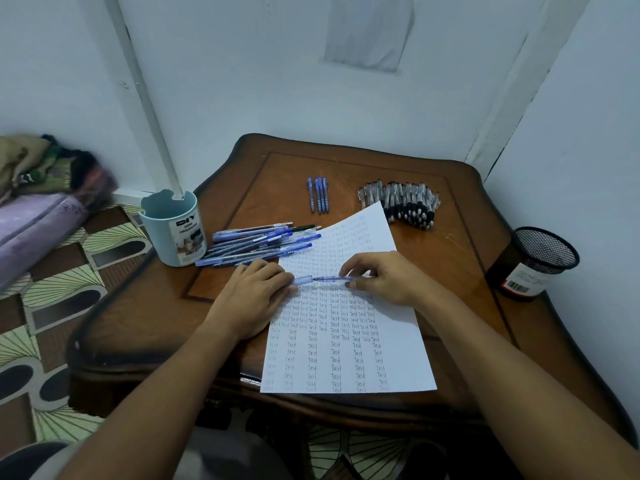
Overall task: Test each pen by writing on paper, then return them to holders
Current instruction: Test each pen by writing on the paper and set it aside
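A white paper sheet (349,327) covered with rows of the word "Test" lies on the wooden table (145,327). Just above the sheet, my right hand (384,277) pinches a blue pen (332,279) by its barrel, with the tip pointing left. My left hand (256,294) holds the pen's blue cap (304,280) right at that tip, while the palm rests on the sheet's left edge. A pile of blue pens (256,245) lies left of the sheet. A light blue holder (175,230) stands at the table's left edge, and a black mesh holder (535,263) at the right edge.
Several blue pens (318,195) lie in a neat row at the back middle. A dense row of black-grip pens (401,204) lies at the back right. White walls close in behind and to the right. Bedding and cloth (45,209) sit on the patterned floor to the left.
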`<control>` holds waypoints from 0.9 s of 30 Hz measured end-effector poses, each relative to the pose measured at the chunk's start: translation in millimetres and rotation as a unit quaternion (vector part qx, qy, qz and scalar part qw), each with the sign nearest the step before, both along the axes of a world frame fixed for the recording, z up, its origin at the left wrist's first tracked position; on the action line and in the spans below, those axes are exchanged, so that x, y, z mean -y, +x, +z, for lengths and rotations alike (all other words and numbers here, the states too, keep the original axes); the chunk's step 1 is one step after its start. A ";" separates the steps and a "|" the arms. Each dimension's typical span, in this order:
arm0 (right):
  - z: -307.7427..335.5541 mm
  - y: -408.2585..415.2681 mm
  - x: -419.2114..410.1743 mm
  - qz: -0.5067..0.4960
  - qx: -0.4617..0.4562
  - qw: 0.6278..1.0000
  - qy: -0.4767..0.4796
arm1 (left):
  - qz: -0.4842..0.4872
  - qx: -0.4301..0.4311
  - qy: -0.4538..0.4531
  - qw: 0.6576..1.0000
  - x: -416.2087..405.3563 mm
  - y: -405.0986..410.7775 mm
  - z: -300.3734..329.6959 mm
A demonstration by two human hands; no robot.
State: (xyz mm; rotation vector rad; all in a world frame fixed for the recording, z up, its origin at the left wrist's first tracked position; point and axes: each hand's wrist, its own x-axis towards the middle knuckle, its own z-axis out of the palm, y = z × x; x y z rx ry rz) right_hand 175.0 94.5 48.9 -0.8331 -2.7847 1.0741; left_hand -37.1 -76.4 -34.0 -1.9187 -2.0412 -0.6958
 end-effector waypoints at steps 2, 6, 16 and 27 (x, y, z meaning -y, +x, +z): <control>0.3 -1.2 -0.1 0.004 0.003 1.000 0.015 | -0.003 -0.005 0.000 1.000 -0.5 -0.4 -0.5; 3.9 -6.7 0.5 0.039 0.008 0.998 0.054 | -0.006 -0.016 -0.003 1.000 -0.6 -0.9 -0.8; -15.5 -16.4 10.8 -0.008 -0.062 0.998 -0.031 | -0.001 -0.014 -0.027 1.000 -0.5 -1.1 1.4; -37.3 -11.6 20.4 -0.072 -0.121 0.980 -0.143 | -0.032 -0.031 -0.008 0.999 0.6 -0.2 1.9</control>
